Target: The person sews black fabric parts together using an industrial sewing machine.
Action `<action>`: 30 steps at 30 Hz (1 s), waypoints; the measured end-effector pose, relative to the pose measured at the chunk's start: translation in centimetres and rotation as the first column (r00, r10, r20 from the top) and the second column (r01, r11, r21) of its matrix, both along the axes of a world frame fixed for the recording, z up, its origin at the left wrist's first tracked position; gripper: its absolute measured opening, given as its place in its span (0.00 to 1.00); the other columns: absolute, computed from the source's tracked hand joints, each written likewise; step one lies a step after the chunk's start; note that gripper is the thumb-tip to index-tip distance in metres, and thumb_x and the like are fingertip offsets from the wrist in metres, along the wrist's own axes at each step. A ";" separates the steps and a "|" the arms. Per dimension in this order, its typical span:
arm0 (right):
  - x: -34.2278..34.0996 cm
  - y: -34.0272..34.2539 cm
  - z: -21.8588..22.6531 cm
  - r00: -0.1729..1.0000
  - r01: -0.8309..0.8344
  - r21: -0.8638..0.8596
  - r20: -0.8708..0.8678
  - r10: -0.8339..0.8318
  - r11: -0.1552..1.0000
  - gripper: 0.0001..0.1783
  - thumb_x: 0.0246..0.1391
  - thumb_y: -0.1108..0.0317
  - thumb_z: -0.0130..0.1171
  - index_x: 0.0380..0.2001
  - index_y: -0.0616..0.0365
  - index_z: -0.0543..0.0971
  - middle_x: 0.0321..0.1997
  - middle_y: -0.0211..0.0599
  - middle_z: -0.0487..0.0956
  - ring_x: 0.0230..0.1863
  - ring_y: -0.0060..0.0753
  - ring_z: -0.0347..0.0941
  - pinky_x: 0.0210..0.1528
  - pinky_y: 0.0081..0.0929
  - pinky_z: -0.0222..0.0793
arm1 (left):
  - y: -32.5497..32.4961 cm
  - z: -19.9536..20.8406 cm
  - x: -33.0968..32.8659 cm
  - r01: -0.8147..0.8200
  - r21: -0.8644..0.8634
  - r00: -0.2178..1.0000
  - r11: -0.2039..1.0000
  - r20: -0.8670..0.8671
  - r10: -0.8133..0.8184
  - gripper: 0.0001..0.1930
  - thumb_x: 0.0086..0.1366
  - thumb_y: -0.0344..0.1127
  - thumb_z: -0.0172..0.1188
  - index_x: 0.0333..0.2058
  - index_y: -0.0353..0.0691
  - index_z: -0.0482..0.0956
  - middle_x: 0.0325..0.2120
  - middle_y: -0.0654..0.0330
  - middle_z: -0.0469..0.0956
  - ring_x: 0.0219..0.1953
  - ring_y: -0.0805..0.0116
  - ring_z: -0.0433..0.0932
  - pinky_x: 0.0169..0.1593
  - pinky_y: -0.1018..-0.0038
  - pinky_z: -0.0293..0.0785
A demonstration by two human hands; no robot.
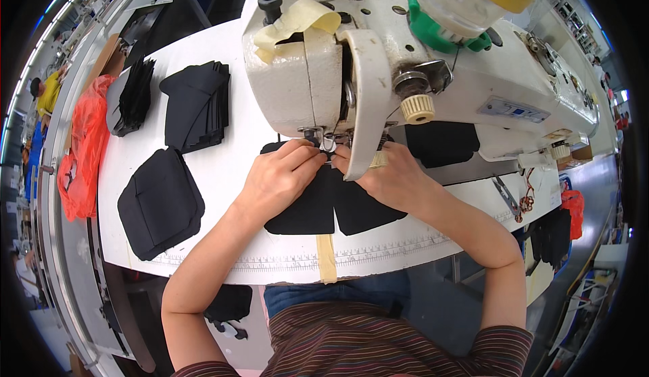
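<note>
A black fabric piece [302, 208] with a slit at its near edge lies under the head of a white sewing machine [280, 86]. My left hand [282, 174] is closed on the fabric just left of the needle area, fingertips bunched beside the presser foot [327, 144]. From the other side my right hand [393, 178] pinches the same fabric, its fingers close to the foot. A white curved arm [368, 100] of the machine hides part of the right fingers. The needle tip is too small to make out.
Stacks of black fabric pieces [196, 107] stand on the white table [236, 269] at the left, with another pile [162, 201] nearer. Black fabric [443, 140] lies right of the needle. Thread snips [506, 196] lie at the right; a red plastic bag [84, 151] hangs at far left.
</note>
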State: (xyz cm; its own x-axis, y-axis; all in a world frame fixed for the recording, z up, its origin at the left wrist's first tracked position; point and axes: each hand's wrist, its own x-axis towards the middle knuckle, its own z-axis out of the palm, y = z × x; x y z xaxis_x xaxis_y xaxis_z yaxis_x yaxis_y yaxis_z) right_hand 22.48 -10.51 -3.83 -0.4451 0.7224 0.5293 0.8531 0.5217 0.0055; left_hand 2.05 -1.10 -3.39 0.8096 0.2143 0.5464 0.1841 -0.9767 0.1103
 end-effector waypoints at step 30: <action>1.0 0.6 -1.3 0.999 0.040 -0.053 0.001 -0.040 0.998 0.12 0.49 0.65 0.60 0.40 0.49 0.80 0.26 0.28 0.76 0.26 0.30 0.76 0.29 0.29 0.69 | 1.5 0.7 -0.4 0.061 0.012 0.989 0.998 -0.137 -0.059 0.13 0.51 0.26 0.61 0.38 0.36 0.83 0.35 0.62 0.79 0.39 0.67 0.79 0.34 0.74 0.80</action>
State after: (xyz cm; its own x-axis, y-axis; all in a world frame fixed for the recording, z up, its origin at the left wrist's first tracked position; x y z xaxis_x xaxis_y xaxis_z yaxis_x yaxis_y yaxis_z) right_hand 23.50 -9.90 -5.14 -0.4154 0.7665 0.4899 0.8734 0.4866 -0.0208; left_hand 1.62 0.44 -2.67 0.8878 0.1551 0.4332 0.1374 -0.9879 0.0721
